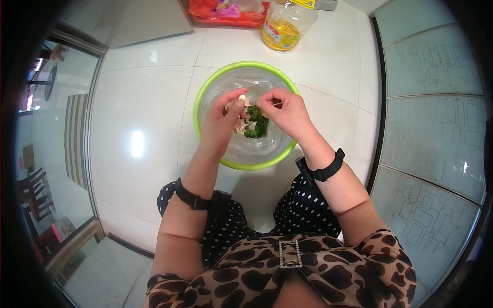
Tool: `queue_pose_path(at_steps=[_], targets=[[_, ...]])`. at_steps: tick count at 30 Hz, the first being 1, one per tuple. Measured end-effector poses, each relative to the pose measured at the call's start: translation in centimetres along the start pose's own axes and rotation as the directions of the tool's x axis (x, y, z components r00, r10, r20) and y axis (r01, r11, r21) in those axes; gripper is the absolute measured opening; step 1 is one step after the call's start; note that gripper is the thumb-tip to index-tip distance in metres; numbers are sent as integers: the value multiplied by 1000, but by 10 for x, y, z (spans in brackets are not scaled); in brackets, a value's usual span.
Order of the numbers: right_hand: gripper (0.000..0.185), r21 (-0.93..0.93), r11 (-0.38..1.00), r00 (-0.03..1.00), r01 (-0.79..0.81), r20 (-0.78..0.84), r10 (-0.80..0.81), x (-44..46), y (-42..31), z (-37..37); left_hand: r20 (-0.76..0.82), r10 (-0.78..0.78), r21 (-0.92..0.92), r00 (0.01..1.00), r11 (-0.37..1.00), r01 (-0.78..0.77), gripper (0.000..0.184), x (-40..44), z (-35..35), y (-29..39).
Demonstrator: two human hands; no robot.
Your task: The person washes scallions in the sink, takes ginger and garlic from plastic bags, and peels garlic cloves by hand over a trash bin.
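Observation:
My left hand point(222, 119) is closed over the left part of a green-rimmed basin point(248, 166), with a whitish garlic clove point(243, 97) pinched between thumb and fingers. Just to the right, my right hand point(287, 112) is also closed, thumb against fingertips; whatever it pinches is too small to make out. Both hands are above the basin, a short gap apart. A clear plastic bag point(257, 148) lines the basin. Inside lie dark green leaves point(258, 126) and pale, papery peelings point(241, 128), partly hidden by my left hand.
Glossy white floor tiles point(149, 113) surround the basin. Beyond it stand a plastic jug of yellow oil point(282, 36) and a red tray point(231, 21) with bags. Patterned cabinet panels point(431, 128) line the right side; a glass sliding door point(77, 128) is on the left.

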State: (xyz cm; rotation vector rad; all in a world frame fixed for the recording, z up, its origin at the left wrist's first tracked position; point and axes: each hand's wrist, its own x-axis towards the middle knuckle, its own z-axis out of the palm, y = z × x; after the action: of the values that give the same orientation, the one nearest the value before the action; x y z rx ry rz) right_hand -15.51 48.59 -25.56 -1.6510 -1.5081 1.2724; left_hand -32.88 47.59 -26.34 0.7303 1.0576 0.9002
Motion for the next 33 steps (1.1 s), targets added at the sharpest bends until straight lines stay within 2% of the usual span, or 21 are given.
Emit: queue_pose_path(at_steps=[2,4,5,7,10,14,16,19,23,25,29,31,33], targets=[[14,27,999,1000,-22,0,22,0,-2,2,4,24,65,1000,998,-24,31,-1,2,0],[15,279,960,1000,18,-13,-15,0,-3,6,-33,143,177,989,975,-135,26,-1,7,0],[15,279,960,1000,17,-14,-14,0,-4,7,-33,142,176,989,975,-134,26,0,7,-3],[14,298,954,999,-47,26,41,-1,-7,6,-38,247,248,968,941,-230,22,4,8,-9],[13,301,952,998,-57,38,48,0,-3,6,-13,236,305,972,926,-221,17,2,6,-9],[12,321,945,998,-53,40,43,1,0,6,-1,229,268,973,938,-221,17,1,8,-5],[12,204,979,1000,20,-10,-18,1,-2,6,6,186,253,983,950,-181,16,0,9,-4],[9,153,988,999,-31,43,25,-3,-15,1,-12,205,291,979,937,-192,16,0,9,-2],[7,152,986,997,-68,52,61,-2,-13,1,-18,203,272,979,943,-190,16,-1,8,-4],[8,89,996,1000,-24,22,22,-2,-12,2,-5,208,309,978,931,-196,16,-3,11,-2],[10,84,996,999,-4,32,1,0,-8,-2,-12,163,297,987,943,-152,17,-3,12,0],[12,260,959,992,-113,78,95,-1,-13,-3,-35,135,241,990,963,-123,18,-3,12,3],[12,297,950,994,-99,70,82,-2,-14,0,-34,145,254,989,958,-132,18,-2,10,2]])
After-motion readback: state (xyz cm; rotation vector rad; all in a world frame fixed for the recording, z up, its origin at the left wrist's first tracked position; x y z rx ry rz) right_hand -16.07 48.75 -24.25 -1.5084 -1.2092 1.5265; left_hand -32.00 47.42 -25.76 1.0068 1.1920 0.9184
